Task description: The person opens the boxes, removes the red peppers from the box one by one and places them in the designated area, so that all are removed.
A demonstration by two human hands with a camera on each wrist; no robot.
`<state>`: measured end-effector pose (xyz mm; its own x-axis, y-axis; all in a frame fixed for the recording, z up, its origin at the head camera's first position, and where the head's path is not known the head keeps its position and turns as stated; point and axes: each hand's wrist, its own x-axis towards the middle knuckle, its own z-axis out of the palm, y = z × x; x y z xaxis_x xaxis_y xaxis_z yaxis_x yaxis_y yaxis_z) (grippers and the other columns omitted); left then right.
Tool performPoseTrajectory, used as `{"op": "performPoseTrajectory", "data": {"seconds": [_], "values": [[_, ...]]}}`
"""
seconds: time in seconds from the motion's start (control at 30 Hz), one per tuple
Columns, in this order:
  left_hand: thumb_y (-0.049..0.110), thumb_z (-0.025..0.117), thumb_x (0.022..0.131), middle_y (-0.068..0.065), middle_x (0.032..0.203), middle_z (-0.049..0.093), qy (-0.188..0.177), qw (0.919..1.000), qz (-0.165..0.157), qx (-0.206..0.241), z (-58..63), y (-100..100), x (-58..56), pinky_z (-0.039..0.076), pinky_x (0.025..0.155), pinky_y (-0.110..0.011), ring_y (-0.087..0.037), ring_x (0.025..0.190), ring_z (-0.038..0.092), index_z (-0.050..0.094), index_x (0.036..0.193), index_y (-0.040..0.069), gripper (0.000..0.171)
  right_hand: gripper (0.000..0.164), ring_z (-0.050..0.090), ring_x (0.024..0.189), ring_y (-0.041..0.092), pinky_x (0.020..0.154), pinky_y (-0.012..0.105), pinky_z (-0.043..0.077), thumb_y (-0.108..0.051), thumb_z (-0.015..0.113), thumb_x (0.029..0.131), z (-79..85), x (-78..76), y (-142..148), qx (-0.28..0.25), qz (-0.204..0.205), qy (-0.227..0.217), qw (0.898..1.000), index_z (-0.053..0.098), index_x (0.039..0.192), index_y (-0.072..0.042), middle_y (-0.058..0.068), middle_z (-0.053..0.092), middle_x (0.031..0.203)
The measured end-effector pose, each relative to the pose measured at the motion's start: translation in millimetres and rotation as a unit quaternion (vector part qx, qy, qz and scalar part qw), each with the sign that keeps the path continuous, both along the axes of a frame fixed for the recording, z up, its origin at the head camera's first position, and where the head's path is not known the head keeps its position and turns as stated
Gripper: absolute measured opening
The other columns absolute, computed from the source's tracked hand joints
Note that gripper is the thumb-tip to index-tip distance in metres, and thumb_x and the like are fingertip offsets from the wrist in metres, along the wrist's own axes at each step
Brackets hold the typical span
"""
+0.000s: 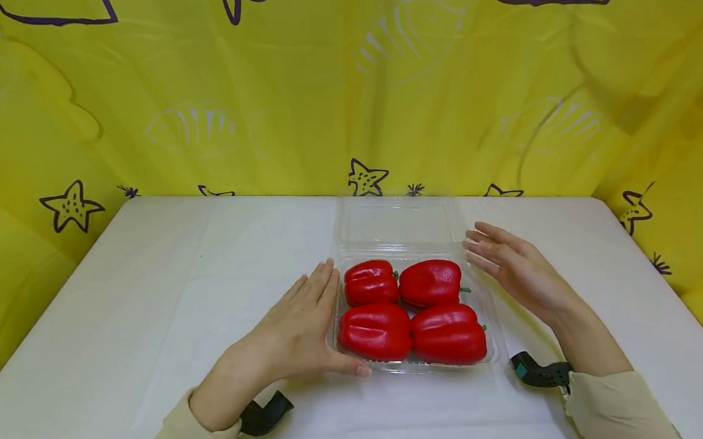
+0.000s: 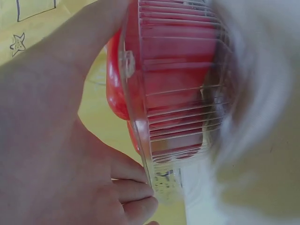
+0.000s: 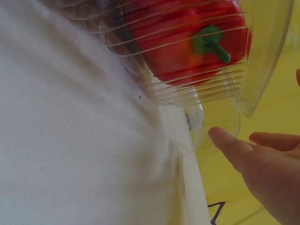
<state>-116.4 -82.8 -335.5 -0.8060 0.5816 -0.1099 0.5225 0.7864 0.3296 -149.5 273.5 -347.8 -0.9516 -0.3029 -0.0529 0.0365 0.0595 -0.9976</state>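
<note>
A clear plastic clamshell container (image 1: 497, 346) sits on the table with its lid (image 1: 398, 222) folded back toward the curtain. Inside lie several red bell peppers (image 1: 375, 332) in two rows, some with green stems showing. My left hand (image 1: 295, 329) rests along the container's left side, fingers straight, thumb spread at the near left corner. In the left wrist view its fingertips touch the rim (image 2: 140, 129). Off the container's far right corner is my right hand (image 1: 522, 271), fingers extended and holding nothing. The right wrist view shows the ribbed wall with a green stem (image 3: 212, 44) behind it.
A white cloth (image 1: 166, 319) covers the table. Behind and on both sides hangs a yellow curtain (image 1: 291, 99) with starfish and fish drawings. Dark wrist devices (image 1: 540, 372) show near both sleeves.
</note>
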Motion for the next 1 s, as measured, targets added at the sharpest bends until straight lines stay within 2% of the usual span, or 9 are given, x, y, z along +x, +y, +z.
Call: {"op": "performPoseTrajectory", "data": {"seconds": [0.23, 0.43, 0.57, 0.6, 0.67, 0.77, 0.83, 1.0], "values": [[0.078, 0.069, 0.067, -0.016, 0.166, 0.015, 0.013, 0.9998, 0.012, 0.0, -3.9, 0.9, -4.3, 0.018, 0.125, -0.05, -0.031, 0.155, 0.013, 0.021, 0.156, -0.001, 0.128, 0.066, 0.026, 0.148, 0.034, 0.103, 0.014, 0.044, -0.029, 0.04, 0.107, -0.5, 1.6, -1.0, 0.027, 0.005, 0.017, 0.999, 0.007, 0.16, -0.007, 0.026, 0.009, 0.163], [0.08, 0.067, 0.068, -0.015, 0.167, 0.014, 0.015, 0.9996, 0.022, 0.0, -6.4, 2.5, -5.1, 0.017, 0.125, -0.049, -0.03, 0.155, 0.012, 0.019, 0.157, 0.0, 0.129, 0.067, 0.023, 0.149, 0.042, 0.101, 0.01, 0.043, -0.032, 0.044, 0.105, 5.9, 5.3, -0.9, 0.113, -0.006, 0.042, 0.993, 0.013, 0.16, -0.01, 0.022, 0.018, 0.163], [0.08, 0.066, 0.068, -0.015, 0.167, 0.013, 0.017, 0.9995, 0.025, -0.001, -7.7, 3.5, -5.3, 0.016, 0.126, -0.048, -0.029, 0.155, 0.011, 0.018, 0.157, 0.001, 0.129, 0.068, 0.028, 0.148, 0.038, 0.1, 0.009, 0.042, -0.035, 0.048, 0.104, 10.9, 8.5, -0.6, 0.172, -0.014, 0.055, 0.983, 0.016, 0.16, -0.013, 0.016, 0.026, 0.162], [0.081, 0.066, 0.068, -0.015, 0.167, 0.013, 0.019, 0.9995, 0.025, -0.001, -7.9, 3.8, -5.3, 0.016, 0.126, -0.048, -0.029, 0.155, 0.011, 0.018, 0.157, 0.0, 0.129, 0.068, 0.029, 0.148, 0.037, 0.101, 0.01, 0.042, -0.036, 0.048, 0.104, 11.9, 8.8, -0.5, 0.186, -0.014, 0.057, 0.981, 0.017, 0.16, -0.014, 0.015, 0.027, 0.162], [0.081, 0.066, 0.068, -0.015, 0.167, 0.012, 0.021, 0.9994, 0.026, -0.002, -8.4, 4.5, -5.4, 0.016, 0.126, -0.048, -0.029, 0.155, 0.011, 0.018, 0.157, 0.0, 0.13, 0.068, 0.03, 0.148, 0.036, 0.108, 0.022, 0.044, -0.038, 0.048, 0.103, 14.1, 9.7, -1.1, 0.212, -0.016, 0.058, 0.975, 0.017, 0.16, -0.015, 0.013, 0.029, 0.162], [0.082, 0.065, 0.068, -0.014, 0.167, 0.013, 0.023, 0.9993, 0.029, 0.0, -9.0, 5.4, -5.1, 0.016, 0.126, -0.048, -0.029, 0.156, 0.011, 0.017, 0.157, 0.001, 0.13, 0.068, 0.03, 0.148, 0.036, 0.114, 0.044, 0.039, -0.038, 0.049, 0.103, 17.5, 10.9, -2.8, 0.24, -0.019, 0.061, 0.969, 0.018, 0.159, -0.015, 0.013, 0.029, 0.162], [0.082, 0.065, 0.068, -0.014, 0.167, 0.013, 0.022, 0.9993, 0.031, 0.002, -9.2, 6.0, -4.8, 0.015, 0.126, -0.048, -0.028, 0.156, 0.01, 0.017, 0.157, 0.001, 0.13, 0.069, 0.03, 0.147, 0.037, 0.112, 0.057, 0.035, -0.038, 0.05, 0.103, 20.7, 12.3, -4.3, 0.259, -0.022, 0.065, 0.964, 0.019, 0.159, -0.015, 0.014, 0.029, 0.162], [0.081, 0.066, 0.068, -0.014, 0.167, 0.013, 0.021, 0.9993, 0.03, 0.009, -8.7, 6.1, -3.8, 0.016, 0.126, -0.049, -0.029, 0.156, 0.01, 0.017, 0.157, 0.001, 0.13, 0.065, 0.034, 0.144, 0.042, 0.108, 0.058, 0.039, -0.034, 0.052, 0.102, 30.3, 17.7, -7.7, 0.292, -0.025, 0.093, 0.952, 0.025, 0.157, -0.012, 0.018, 0.032, 0.159]]}}
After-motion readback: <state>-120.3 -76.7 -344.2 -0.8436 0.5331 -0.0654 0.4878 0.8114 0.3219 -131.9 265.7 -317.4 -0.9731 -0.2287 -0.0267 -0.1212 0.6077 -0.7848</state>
